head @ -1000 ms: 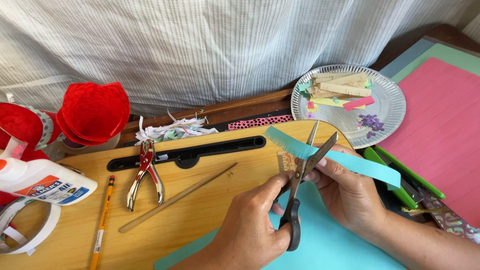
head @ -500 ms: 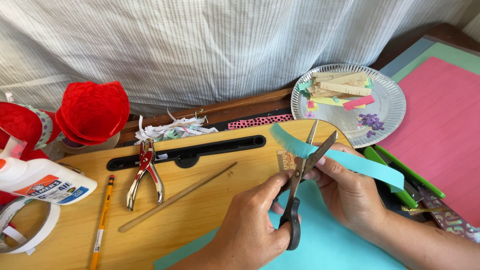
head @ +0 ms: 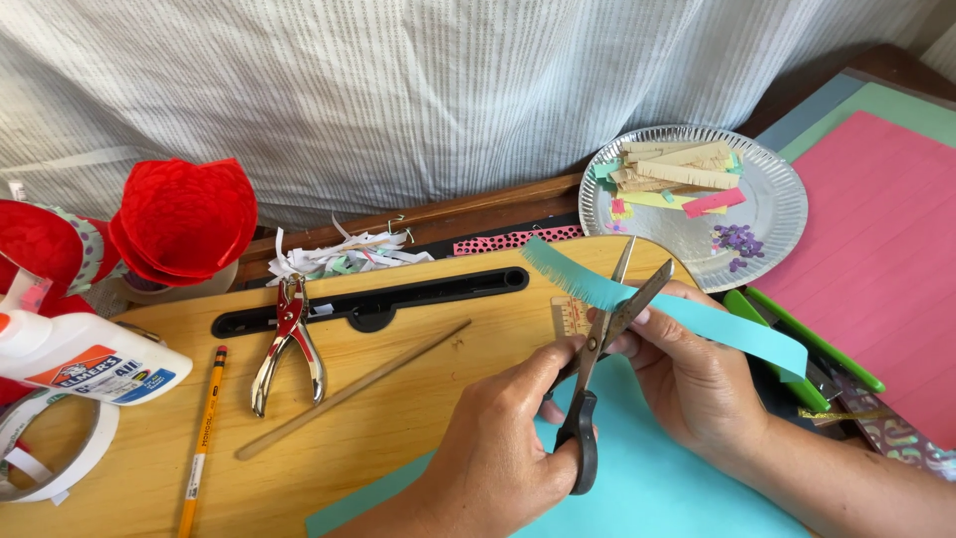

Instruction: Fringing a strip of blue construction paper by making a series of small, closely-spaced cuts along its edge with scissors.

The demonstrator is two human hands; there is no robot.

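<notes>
In the middle of the frame our left hand (head: 498,448) squeezes the black scissors (head: 597,369), blades open around the teal paper strip (head: 687,319). Our right hand (head: 697,384) pinches that strip tight. At lower left lie a hole punch (head: 289,344) and a pencil (head: 202,438).

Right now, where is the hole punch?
In the head view, the hole punch lies left of centre on the wooden board, between the yellow pencil and the thin wooden stick, just below the shredded paper scraps.

tape roll (head: 45,448) cropped, scissor handles (head: 578,448) partly hidden
</notes>
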